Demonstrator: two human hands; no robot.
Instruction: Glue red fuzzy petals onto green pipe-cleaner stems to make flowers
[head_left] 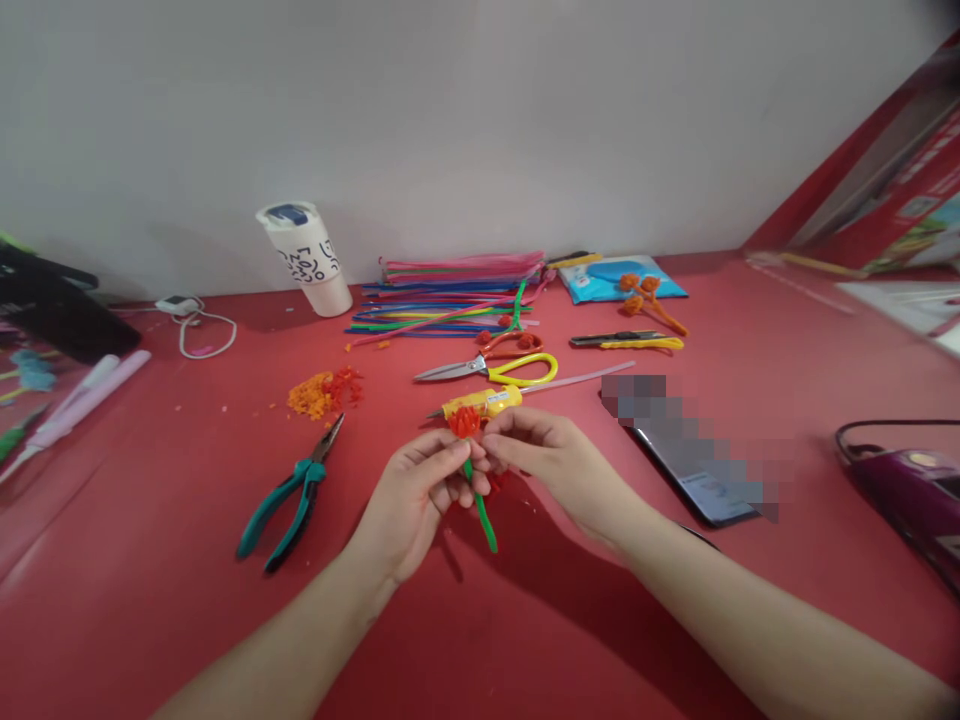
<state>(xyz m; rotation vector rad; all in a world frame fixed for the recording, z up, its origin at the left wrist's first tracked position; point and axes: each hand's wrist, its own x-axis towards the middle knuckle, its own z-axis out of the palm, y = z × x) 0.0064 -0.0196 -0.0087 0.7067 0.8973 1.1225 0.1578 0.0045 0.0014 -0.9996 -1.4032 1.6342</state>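
Observation:
My left hand [420, 495] is closed around the green stem of a pipe-cleaner flower [480, 505], just under its red-orange head. My right hand [551, 460] pinches the same flower from the right, fingertips at the base of the head. Both hands meet over the red table [150, 600], near its middle. A yellow glue gun [484, 402] lies just beyond the flower head. Teal-handled pliers [292, 495] rest to the left of my left hand.
Yellow-handled scissors [495, 368], a utility knife [626, 342], a stack of coloured pipe cleaners [450, 295], orange and red trimmings [324, 392] and a white cup [304, 258] lie farther back. A phone [697, 470] sits right; a purple device [907, 490] at far right.

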